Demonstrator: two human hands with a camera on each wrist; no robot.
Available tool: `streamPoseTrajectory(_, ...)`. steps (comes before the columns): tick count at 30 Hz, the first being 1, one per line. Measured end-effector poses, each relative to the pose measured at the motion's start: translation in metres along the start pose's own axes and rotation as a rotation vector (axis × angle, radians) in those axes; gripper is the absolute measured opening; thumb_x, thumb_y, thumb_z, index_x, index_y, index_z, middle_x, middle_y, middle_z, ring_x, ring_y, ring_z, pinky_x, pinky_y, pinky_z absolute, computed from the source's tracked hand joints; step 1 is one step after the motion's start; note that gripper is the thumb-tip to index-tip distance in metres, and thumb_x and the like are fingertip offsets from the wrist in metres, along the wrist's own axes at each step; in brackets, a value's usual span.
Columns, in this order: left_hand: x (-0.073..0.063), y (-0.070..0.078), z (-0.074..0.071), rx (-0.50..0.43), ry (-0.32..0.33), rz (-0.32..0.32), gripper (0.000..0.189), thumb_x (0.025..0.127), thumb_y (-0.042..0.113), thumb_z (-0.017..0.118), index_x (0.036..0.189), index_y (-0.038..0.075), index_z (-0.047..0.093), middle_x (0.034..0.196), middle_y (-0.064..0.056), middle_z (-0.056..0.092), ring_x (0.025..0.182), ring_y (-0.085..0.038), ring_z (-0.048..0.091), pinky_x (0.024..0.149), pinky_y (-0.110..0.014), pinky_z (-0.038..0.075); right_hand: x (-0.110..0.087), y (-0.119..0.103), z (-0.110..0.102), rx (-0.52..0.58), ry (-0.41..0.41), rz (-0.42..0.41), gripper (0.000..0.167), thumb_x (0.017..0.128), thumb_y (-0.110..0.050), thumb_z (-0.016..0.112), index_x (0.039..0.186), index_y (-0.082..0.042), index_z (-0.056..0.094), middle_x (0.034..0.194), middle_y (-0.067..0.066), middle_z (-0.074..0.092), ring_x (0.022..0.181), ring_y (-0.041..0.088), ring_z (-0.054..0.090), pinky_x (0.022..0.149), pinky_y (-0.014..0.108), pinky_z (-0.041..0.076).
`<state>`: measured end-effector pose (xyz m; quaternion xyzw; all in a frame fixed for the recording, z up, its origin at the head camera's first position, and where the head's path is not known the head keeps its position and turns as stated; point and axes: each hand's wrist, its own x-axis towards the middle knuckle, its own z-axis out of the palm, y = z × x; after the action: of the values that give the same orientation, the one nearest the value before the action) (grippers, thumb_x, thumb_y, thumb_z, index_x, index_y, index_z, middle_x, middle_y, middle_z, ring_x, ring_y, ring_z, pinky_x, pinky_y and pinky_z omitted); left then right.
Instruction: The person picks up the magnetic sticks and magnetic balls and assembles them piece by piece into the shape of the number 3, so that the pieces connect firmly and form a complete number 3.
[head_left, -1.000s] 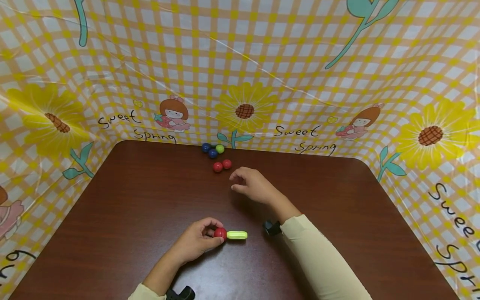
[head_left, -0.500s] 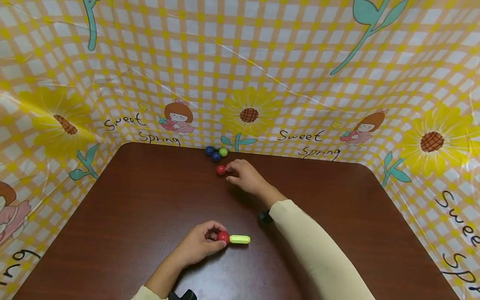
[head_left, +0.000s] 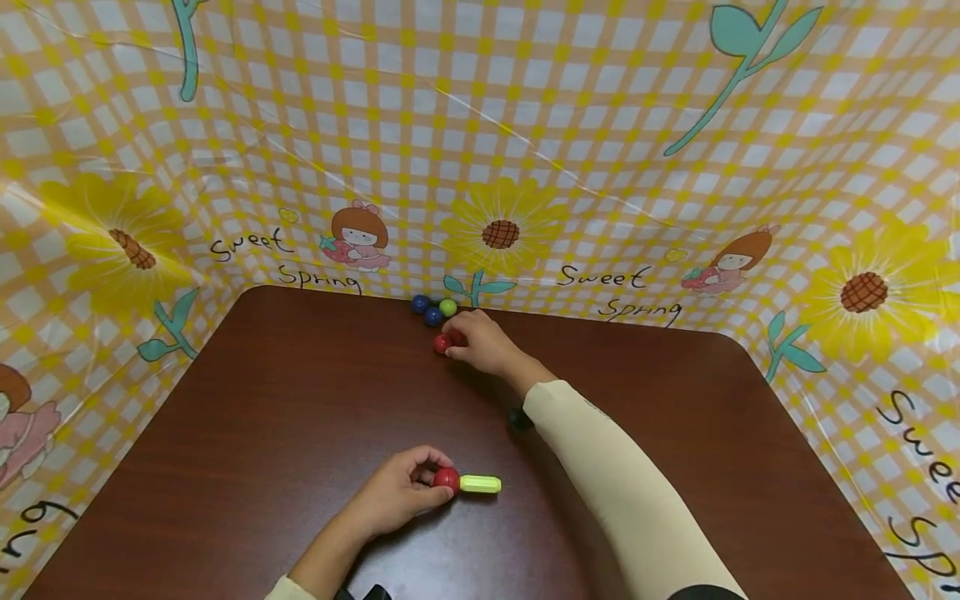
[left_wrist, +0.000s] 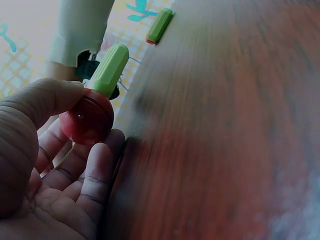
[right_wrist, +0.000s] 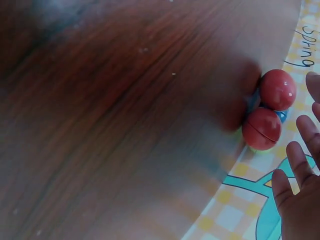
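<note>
A red ball (head_left: 447,479) with a yellow-green stick (head_left: 480,484) fixed to it sits low over the near middle of the table (head_left: 300,417), and I can't tell whether it touches the wood. The stick's long axis runs sideways across the table, nearly level, its free end pointing to the person's right and the ball at its left end. The left hand (head_left: 401,492) is clamped on the ball, thumb on one side and fingers on the other, leaving the whole stick sticking out. Beyond the stick, the pale sleeve (head_left: 622,492) of the right arm slants forward over the table, a black device (head_left: 517,418) under the wrist. Past the far end of the stick, the left wrist view also shows a green bar (left_wrist: 160,25) with a bit of red at its lower end. Well away, toward the back, lies a pair of red balls (right_wrist: 272,102), side by side. The right hand (head_left: 483,343) is right by them, its fingers apart and hiding most of one ball from above; whether the thumb touches is hard to tell. Just behind the red pair, and partly blocked by it in the right wrist view, are two blue balls (head_left: 422,306) and a light green ball (head_left: 448,307), close together near the checked cloth (head_left: 495,125) that rises behind the table's back edge.
</note>
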<state>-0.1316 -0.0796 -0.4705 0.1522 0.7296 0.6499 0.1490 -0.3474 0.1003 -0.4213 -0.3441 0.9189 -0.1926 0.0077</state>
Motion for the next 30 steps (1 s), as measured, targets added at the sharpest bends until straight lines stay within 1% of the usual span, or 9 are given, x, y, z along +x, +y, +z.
streamPoseTrajectory(4,0.001,-0.001,0.001,0.013,-0.013,-0.001,0.028,0.086,0.009,0.076,0.111,0.004,0.064,0.091,-0.004,0.068,0.082,-0.015,0.062,0.067,-0.023,0.049,0.003,0.003,0.003,-0.024,-0.012,0.039,0.031,0.091,-0.021,0.074,0.119,-0.009,0.065,0.121,0.006,0.062,0.115,0.027,0.049,0.098,0.045,0.041)
streamPoseTrajectory(10,0.0,-0.002,0.0,0.014,-0.014,-0.004,0.027,0.086,0.008,0.076,0.111,0.004,0.064,0.091,-0.004,0.068,0.082,-0.014,0.063,0.068,-0.023,0.049,0.007,0.001,0.006,-0.011,-0.031,0.061,0.033,0.092,-0.023,0.074,0.121,-0.011,0.065,0.122,0.007,0.062,0.115,0.029,0.048,0.096,0.052,0.039)
streamPoseTrajectory(13,-0.001,-0.001,0.0,0.007,-0.015,-0.003,0.028,0.087,0.009,0.075,0.111,0.003,0.064,0.091,-0.005,0.068,0.083,-0.015,0.063,0.068,-0.022,0.049,0.007,-0.001,0.007,-0.018,-0.043,0.071,0.032,0.092,-0.023,0.074,0.121,-0.012,0.065,0.124,0.007,0.062,0.117,0.029,0.047,0.097,0.053,0.038)
streamPoseTrajectory(18,-0.002,0.0,0.0,-0.006,-0.009,0.004,0.028,0.087,0.007,0.075,0.112,0.002,0.064,0.093,-0.005,0.068,0.085,-0.015,0.062,0.069,-0.022,0.049,0.009,0.001,0.011,-0.04,-0.055,0.07,0.034,0.092,-0.024,0.073,0.123,-0.013,0.064,0.128,0.007,0.061,0.123,0.03,0.046,0.099,0.055,0.037)
streamPoseTrajectory(23,-0.002,0.0,0.0,-0.007,-0.009,0.002,0.028,0.086,0.006,0.075,0.112,0.002,0.064,0.093,-0.005,0.067,0.084,-0.016,0.062,0.069,-0.022,0.049,0.012,0.003,0.014,-0.055,-0.067,0.071,0.034,0.093,-0.025,0.072,0.124,-0.013,0.064,0.129,0.007,0.061,0.124,0.03,0.046,0.1,0.055,0.037)
streamPoseTrajectory(26,-0.001,-0.001,0.0,-0.006,-0.012,0.003,0.028,0.086,0.006,0.075,0.112,0.002,0.064,0.093,-0.007,0.067,0.083,-0.015,0.062,0.068,-0.021,0.049,0.013,0.002,0.015,-0.051,-0.064,0.07,0.033,0.093,-0.025,0.072,0.124,-0.013,0.065,0.129,0.007,0.062,0.125,0.029,0.046,0.1,0.054,0.037)
streamPoseTrajectory(30,-0.001,-0.001,-0.002,-0.006,-0.01,0.001,0.028,0.086,0.006,0.075,0.112,0.002,0.064,0.094,-0.008,0.067,0.084,-0.015,0.062,0.069,-0.022,0.05,0.015,-0.002,0.014,-0.013,-0.04,0.056,0.031,0.093,-0.024,0.072,0.121,-0.013,0.065,0.129,0.007,0.062,0.128,0.029,0.044,0.102,0.056,0.035)
